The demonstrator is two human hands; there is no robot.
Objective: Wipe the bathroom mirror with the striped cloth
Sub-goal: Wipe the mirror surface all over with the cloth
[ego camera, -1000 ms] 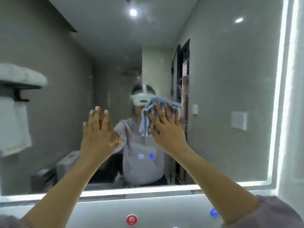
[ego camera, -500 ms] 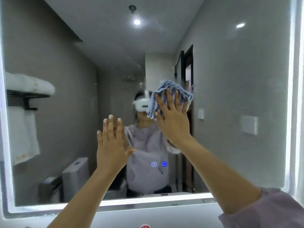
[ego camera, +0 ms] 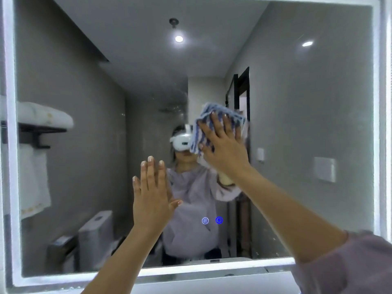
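Note:
The bathroom mirror [ego camera: 297, 124] fills the view, framed by a lit white border. My right hand [ego camera: 224, 147] presses the blue-and-white striped cloth [ego camera: 203, 122] flat against the glass right of centre, fingers straight and spread over it. The cloth bunches above and to the left of my fingers. My left hand [ego camera: 151, 194] lies flat on the glass lower and to the left, fingers straight and together, holding nothing.
Two small lit touch icons [ego camera: 212, 220] glow on the lower middle of the glass. The reflection shows a towel rack [ego camera: 38, 128] at the left, a toilet [ego camera: 95, 236] at the lower left and a dark doorway [ego camera: 242, 92] behind.
My right hand has slid the cloth upward on the glass. The view has tilted up, so the mirror's top edge shows and the counter below has dropped out of sight.

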